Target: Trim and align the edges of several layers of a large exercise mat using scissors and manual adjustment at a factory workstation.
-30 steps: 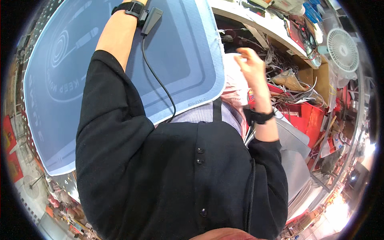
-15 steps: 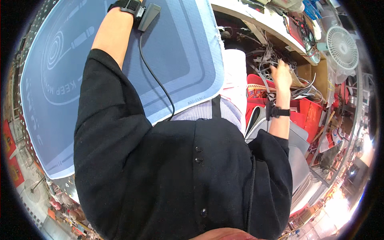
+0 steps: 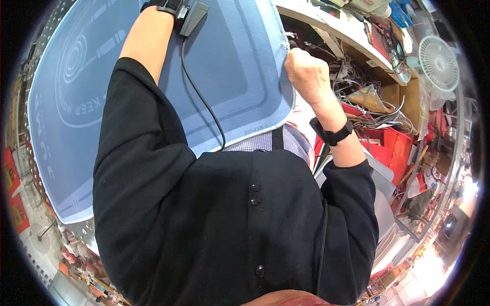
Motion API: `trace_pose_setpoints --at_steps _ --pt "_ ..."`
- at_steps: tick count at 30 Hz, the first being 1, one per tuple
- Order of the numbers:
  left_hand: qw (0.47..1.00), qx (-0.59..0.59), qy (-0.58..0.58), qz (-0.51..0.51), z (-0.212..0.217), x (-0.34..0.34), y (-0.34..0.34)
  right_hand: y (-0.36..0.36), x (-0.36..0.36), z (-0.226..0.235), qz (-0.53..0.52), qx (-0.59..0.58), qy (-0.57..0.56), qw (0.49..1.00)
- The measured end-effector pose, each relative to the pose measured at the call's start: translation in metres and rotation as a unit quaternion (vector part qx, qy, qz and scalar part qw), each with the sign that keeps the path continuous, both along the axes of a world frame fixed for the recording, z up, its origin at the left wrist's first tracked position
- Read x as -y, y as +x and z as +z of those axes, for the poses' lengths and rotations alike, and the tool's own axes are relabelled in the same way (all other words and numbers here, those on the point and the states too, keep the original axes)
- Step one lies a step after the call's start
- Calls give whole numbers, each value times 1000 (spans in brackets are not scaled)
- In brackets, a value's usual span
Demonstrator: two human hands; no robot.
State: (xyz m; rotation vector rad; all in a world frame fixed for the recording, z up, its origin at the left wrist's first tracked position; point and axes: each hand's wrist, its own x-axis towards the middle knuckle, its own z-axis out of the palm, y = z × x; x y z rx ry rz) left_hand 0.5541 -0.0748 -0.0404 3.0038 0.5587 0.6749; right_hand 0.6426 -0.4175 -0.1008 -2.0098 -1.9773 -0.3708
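My right hand (image 3: 306, 71) has swung back to the mat (image 3: 229, 61) edge, fingers pinching it; I'd keep that pinch firm.

cluttered wooden shelf (image 3: 377, 56), white fan (image 3: 438, 57)

The person wears a black buttoned cardigan (image 3: 245, 219) over a checked collar (image 3: 265, 140) — sleeves pushed up — with a black wristband (image 3: 333, 133) on the right wrist.

Matt blue fabric mat (image 3: 153, 102); white plastic fan (image 3: 437, 57).
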Motion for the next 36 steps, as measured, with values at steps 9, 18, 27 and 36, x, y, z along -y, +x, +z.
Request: trace_pose_setpoints --at_steps 9,18,27,36 --pt "997 -39 -62 27 9 12 5 -12 -9 -18 -51 7 88 995" --pt "997 -19 -65 42 12 15 -2 60 36 -21 -252 -254 63 932" --pt "998 52 4 -20 5 13 -1 -8 -3 -12 -88 -220 69 969" --pt "981 104 108 -122 18 40 1 -8 7 -12 -88 -271 36 958"
